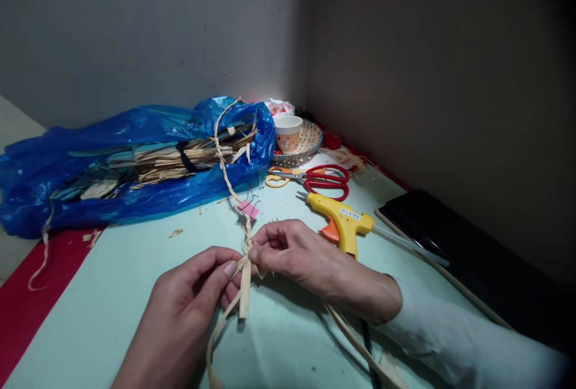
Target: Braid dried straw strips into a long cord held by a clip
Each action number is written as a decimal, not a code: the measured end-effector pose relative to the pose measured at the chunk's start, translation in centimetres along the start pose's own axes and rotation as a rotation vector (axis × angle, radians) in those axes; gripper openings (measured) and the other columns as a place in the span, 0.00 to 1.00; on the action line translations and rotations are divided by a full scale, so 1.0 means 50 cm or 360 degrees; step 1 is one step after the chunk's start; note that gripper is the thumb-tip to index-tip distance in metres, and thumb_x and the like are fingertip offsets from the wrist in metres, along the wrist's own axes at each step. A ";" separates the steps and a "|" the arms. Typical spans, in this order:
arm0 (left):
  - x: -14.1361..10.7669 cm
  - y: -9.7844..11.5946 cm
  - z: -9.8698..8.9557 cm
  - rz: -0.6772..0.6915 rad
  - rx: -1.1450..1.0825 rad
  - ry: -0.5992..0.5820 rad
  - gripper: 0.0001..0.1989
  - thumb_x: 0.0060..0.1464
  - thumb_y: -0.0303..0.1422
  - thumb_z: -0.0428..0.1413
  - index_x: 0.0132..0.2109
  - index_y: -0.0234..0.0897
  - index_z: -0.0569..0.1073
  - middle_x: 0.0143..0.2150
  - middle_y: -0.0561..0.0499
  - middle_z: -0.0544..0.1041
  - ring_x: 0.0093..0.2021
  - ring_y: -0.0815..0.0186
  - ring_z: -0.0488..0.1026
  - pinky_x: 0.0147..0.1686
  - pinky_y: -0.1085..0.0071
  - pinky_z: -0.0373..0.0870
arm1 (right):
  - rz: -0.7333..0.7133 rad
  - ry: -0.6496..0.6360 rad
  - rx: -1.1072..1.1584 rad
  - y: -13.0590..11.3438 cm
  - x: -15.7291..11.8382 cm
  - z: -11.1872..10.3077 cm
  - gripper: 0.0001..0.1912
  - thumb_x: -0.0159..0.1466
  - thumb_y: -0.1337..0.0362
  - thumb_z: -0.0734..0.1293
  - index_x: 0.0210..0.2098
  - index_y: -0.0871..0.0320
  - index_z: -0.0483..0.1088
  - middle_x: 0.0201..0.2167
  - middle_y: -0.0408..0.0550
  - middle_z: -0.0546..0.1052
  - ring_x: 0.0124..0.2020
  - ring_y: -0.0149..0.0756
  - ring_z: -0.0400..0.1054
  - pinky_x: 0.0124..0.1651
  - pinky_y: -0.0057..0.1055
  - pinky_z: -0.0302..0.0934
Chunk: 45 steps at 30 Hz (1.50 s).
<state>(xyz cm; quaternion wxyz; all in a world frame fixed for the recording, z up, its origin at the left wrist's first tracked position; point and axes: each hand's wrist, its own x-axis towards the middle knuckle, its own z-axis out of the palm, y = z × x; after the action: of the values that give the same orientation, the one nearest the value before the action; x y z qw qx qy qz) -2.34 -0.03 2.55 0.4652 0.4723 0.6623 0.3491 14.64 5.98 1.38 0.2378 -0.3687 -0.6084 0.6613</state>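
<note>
A thin braid of pale straw (227, 176) runs from the blue bag down toward me, with a pink binder clip (248, 209) on it. Just below the clip, my right hand (292, 254) pinches the braid's lower end between thumb and fingers. My left hand (198, 293) is closed on a straw strand at the left of the same spot. One short flat strip (245, 290) hangs down between my hands. Longer strands (355, 341) trail to the lower right and past my left hand.
A blue plastic bag (148, 119) with straw bundles lies at the back left. Toward the right are red-handled scissors (327, 182), a yellow glue gun (344, 218), a paper cup (288, 135) by a woven basket (310, 140), and a black glossy object (432, 239).
</note>
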 end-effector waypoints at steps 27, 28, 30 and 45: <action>0.004 -0.001 0.011 -0.0269 -0.0529 -0.0047 0.12 0.46 0.38 0.63 0.37 0.37 0.75 0.25 0.55 0.74 0.25 0.72 0.66 0.28 0.77 0.63 | -0.0253 0.0216 -0.0466 0.007 -0.004 0.014 0.05 0.60 0.65 0.62 0.30 0.60 0.68 0.22 0.38 0.65 0.24 0.26 0.56 0.25 0.23 0.50; 0.005 -0.002 0.010 -0.0271 -0.0473 -0.0035 0.13 0.45 0.38 0.64 0.37 0.36 0.75 0.24 0.55 0.74 0.25 0.71 0.66 0.28 0.77 0.62 | -0.0268 0.0224 -0.0468 0.010 -0.003 0.014 0.05 0.60 0.65 0.62 0.30 0.60 0.67 0.21 0.38 0.65 0.23 0.25 0.56 0.24 0.23 0.50; 0.008 -0.002 0.007 -0.0255 -0.0309 0.0010 0.13 0.43 0.38 0.65 0.34 0.35 0.76 0.22 0.56 0.72 0.25 0.72 0.66 0.27 0.78 0.62 | -0.0300 0.0237 -0.0488 0.015 -0.002 0.015 0.05 0.60 0.66 0.62 0.29 0.60 0.67 0.21 0.37 0.65 0.23 0.25 0.56 0.24 0.23 0.49; -0.050 -0.010 0.089 0.0544 0.0288 0.0809 0.04 0.48 0.36 0.59 0.30 0.42 0.77 0.24 0.56 0.78 0.22 0.67 0.73 0.30 0.75 0.71 | -0.0290 0.0363 -0.0464 0.013 -0.008 0.031 0.04 0.59 0.68 0.62 0.28 0.59 0.66 0.21 0.38 0.65 0.24 0.26 0.57 0.25 0.23 0.50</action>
<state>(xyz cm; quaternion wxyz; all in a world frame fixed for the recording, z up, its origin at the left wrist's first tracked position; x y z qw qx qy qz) 2.04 -2.48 1.39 0.1757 0.5138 0.6968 0.4687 13.80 4.60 0.79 0.3081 -0.4151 -0.6977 0.4960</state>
